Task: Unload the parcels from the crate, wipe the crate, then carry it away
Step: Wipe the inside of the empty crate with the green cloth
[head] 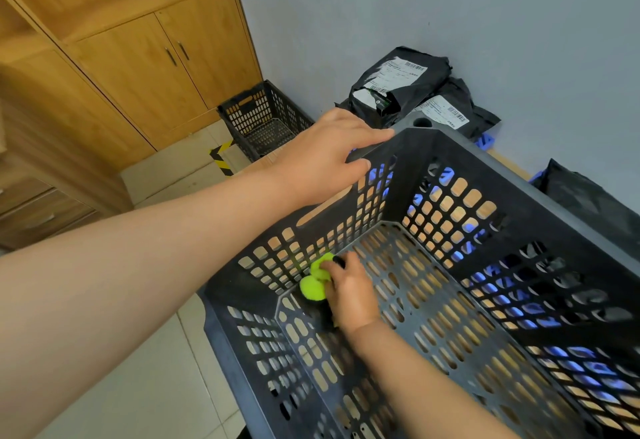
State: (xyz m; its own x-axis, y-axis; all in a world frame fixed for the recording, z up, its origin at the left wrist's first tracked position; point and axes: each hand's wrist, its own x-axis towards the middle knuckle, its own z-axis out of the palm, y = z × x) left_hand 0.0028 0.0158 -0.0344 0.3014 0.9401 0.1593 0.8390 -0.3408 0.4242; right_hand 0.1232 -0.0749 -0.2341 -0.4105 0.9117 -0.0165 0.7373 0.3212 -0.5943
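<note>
A large black perforated crate (pixel 512 175) fills the lower right of the head view, with nothing in it but my hand and a cloth. My left hand (pixel 325 158) grips the crate's far left rim near its corner. Inside, my right hand (pixel 349 293) holds a bright green cloth (pixel 317 281) against the crate floor at its left wall. Black parcels with white labels (pixel 401 82) lie stacked against the wall behind the crate. Another black parcel (pixel 588 203) sits at the right, beyond the crate's rim.
A second, smaller black crate (pixel 263 120) stands on the floor by the wooden cabinet (pixel 166 68). Yellow-black tape (pixel 221 158) marks the tiled floor. A grey wall rises behind the parcels. A wooden surface shows through the crate's holes.
</note>
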